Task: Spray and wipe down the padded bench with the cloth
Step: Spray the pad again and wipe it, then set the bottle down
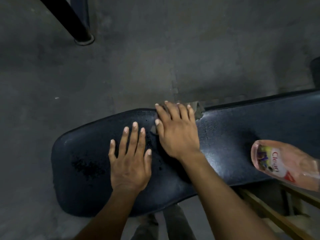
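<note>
Cloth (197, 109) mostly hidden under right hand (176, 130); bottle (284, 163) and bench (242, 135) cut by right edge.

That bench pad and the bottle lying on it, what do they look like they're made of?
The bench pad looks like dark vinyl or leatherette over padding: a pebbled, faintly shiny skin, with a torn notch at its far edge beside the right hand. The bottle looks like clear glossy plastic holding pinkish liquid, since the contents and label show through it. Neither material is certain.
</note>
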